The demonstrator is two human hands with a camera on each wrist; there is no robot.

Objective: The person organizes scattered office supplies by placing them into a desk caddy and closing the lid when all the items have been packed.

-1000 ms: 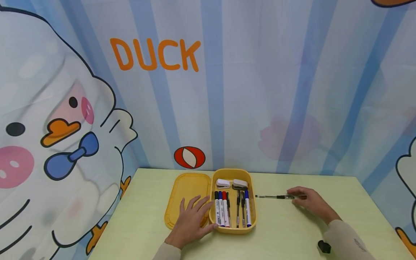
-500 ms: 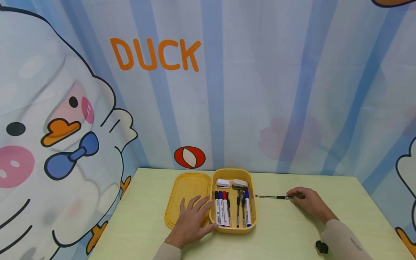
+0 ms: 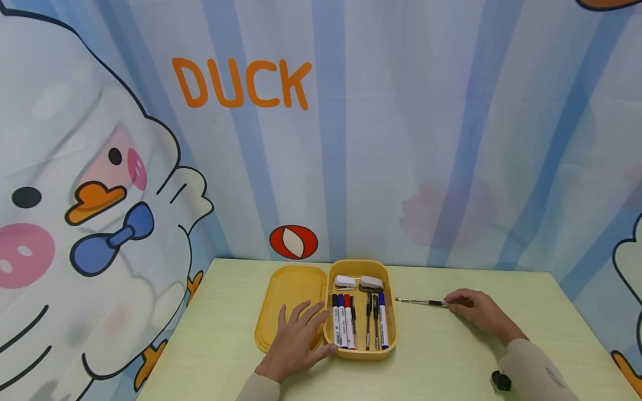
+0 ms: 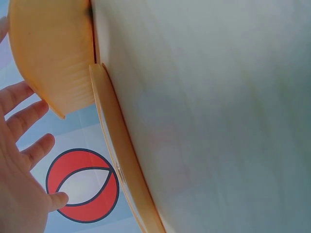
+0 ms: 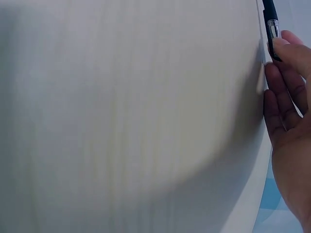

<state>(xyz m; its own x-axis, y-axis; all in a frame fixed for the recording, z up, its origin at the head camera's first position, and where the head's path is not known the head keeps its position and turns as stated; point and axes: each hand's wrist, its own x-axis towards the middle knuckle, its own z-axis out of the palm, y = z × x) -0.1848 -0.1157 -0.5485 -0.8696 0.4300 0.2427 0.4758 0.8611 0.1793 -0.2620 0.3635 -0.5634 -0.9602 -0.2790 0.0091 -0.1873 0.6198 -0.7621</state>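
Observation:
My right hand (image 3: pixel 481 314) pinches a clear-barrelled pen (image 3: pixel 418 301) with a black grip, thumb and fingertips at its right end. The pen lies nearly level, pointing left toward the yellow box (image 3: pixel 358 355). In the right wrist view the thumb presses on the pen's dark end (image 5: pixel 273 41). My left hand (image 3: pixel 296 342) has its fingers spread over the edge of the yellow lid (image 3: pixel 271 306), fingertips at the box's left wall. Fingertips touch the box wall (image 4: pixel 53 58) in the left wrist view. Inside the box lie several markers (image 3: pixel 343 328) and black pens (image 3: pixel 372 326).
Two small staplers, one white (image 3: pixel 345 283) and one grey-topped (image 3: pixel 371 284), sit at the box's back. A small black object (image 3: pixel 500 381) is by the right sleeve. The pale yellow table (image 3: pixel 426 367) meets a duck-print curtain (image 3: pixel 391 139) behind.
My right hand's fingers have drawn together on the pen's right end. The pen has tilted slightly, its left end a little farther back. My left hand has stayed put.

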